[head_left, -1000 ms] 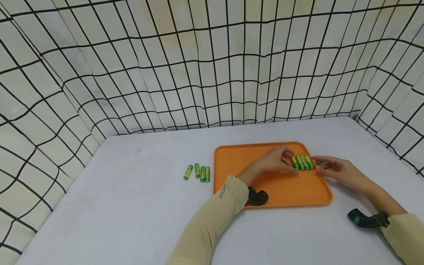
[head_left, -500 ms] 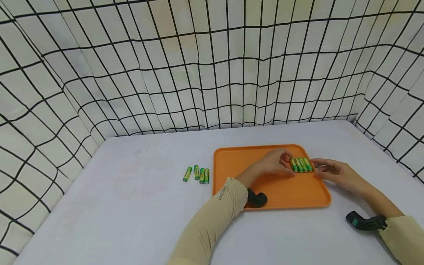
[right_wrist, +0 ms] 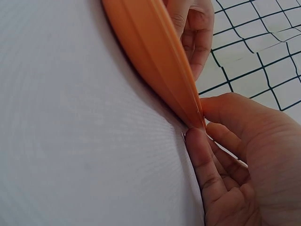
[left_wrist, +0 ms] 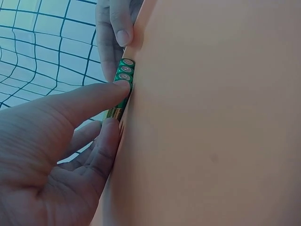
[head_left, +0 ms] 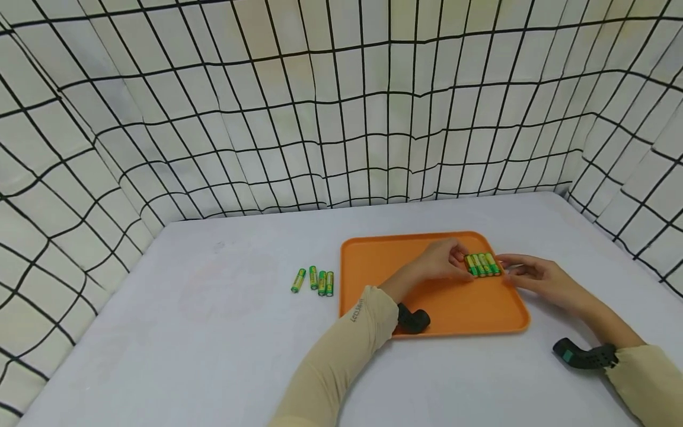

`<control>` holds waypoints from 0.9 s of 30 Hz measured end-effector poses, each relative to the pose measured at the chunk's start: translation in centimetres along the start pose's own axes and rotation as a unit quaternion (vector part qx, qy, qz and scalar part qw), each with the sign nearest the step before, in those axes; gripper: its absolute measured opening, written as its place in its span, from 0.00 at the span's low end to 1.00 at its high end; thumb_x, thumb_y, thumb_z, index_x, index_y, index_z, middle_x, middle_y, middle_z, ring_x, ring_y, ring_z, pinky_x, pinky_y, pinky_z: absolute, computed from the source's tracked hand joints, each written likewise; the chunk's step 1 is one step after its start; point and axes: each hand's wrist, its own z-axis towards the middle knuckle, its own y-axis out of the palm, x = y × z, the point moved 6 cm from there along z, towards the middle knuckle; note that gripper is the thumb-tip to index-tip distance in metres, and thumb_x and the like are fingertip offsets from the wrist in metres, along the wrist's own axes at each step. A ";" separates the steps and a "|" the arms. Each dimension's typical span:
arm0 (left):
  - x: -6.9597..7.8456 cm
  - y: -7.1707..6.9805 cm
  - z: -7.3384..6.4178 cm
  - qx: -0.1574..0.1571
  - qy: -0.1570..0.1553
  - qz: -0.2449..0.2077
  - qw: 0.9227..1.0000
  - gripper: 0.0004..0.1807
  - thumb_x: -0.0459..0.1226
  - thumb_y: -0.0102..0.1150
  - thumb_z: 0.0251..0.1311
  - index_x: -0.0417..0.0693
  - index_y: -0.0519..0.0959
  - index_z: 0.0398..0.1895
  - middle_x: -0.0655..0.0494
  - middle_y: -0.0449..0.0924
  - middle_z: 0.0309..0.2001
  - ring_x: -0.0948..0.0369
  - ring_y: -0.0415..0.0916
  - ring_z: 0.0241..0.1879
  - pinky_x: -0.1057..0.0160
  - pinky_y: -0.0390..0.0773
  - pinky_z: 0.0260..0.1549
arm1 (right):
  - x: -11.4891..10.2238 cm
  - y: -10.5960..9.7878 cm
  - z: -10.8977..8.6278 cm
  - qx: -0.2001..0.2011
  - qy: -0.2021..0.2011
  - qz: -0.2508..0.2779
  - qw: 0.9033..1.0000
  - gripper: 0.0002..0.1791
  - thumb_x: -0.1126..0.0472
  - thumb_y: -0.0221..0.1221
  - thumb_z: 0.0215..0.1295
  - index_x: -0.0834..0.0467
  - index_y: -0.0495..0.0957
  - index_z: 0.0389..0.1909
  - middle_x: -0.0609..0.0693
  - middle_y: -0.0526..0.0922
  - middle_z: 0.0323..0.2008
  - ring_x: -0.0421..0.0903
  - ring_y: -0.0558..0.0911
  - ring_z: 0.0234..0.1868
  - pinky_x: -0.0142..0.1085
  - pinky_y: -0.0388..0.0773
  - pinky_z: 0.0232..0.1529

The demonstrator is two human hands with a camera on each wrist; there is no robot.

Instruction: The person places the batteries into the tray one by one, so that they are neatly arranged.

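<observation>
A row of several green-and-yellow batteries (head_left: 482,264) lies side by side near the right rim of an orange tray (head_left: 453,308). My left hand (head_left: 443,260) is at the left end of this row. In the left wrist view, its thumb (left_wrist: 120,89) and a finger hold the nearest battery, covering part of it. My right hand (head_left: 541,277) is outside the tray's right side. In the right wrist view, the fingertips (right_wrist: 197,139) touch the tray's rim, with no battery between them. Left of the tray, several more batteries (head_left: 313,277) lie on the white table.
The white-covered table (head_left: 187,332) extends around the tray. Black netting over white cloth (head_left: 368,118) rises behind the table and on both sides. A dark wrist device (head_left: 584,354) is on the right forearm, another (head_left: 413,320) on the left, over the tray.
Both hands keep nearly the same pose around the battery row. The whole scene shifts slightly in the head view as the camera moves; the loose batteries stay where they lie.
</observation>
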 end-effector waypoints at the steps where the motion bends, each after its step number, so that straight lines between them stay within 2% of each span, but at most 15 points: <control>1: 0.0 -0.1 -0.1 0.001 0.000 0.001 1.000 0.26 0.35 0.74 0.52 0.40 0.75 0.53 0.58 0.73 0.39 0.69 0.72 0.35 0.77 0.74 0.35 | -0.1 0.0 0.1 -0.001 -0.001 0.001 1.000 0.29 0.56 0.59 0.70 0.63 0.67 0.67 0.60 0.76 0.56 0.30 0.78 0.43 0.19 0.72 0.44; 13: 0.3 -0.7 -0.5 0.004 0.000 -0.004 1.000 0.26 0.36 0.74 0.52 0.40 0.75 0.53 0.59 0.73 0.39 0.68 0.72 0.35 0.77 0.74 0.36 | -0.5 0.1 0.4 -0.004 0.003 0.003 1.000 0.30 0.54 0.59 0.70 0.63 0.67 0.68 0.62 0.76 0.57 0.31 0.77 0.43 0.19 0.72 0.44; 21: 0.0 -0.6 -0.5 0.000 -0.006 -0.010 1.000 0.33 0.38 0.74 0.52 0.42 0.71 0.60 0.59 0.75 0.41 0.68 0.72 0.38 0.76 0.75 0.38 | -0.4 0.3 0.2 0.001 -0.002 0.000 1.000 0.29 0.55 0.59 0.70 0.64 0.67 0.67 0.63 0.76 0.56 0.31 0.78 0.42 0.19 0.73 0.44; 27: 0.2 -0.9 -0.8 0.002 0.001 -0.017 1.000 0.32 0.38 0.73 0.53 0.44 0.71 0.61 0.59 0.76 0.43 0.68 0.74 0.38 0.74 0.76 0.33 | -0.3 0.1 0.0 0.000 0.004 -0.007 1.000 0.30 0.54 0.59 0.70 0.64 0.67 0.67 0.63 0.76 0.57 0.30 0.77 0.42 0.19 0.72 0.43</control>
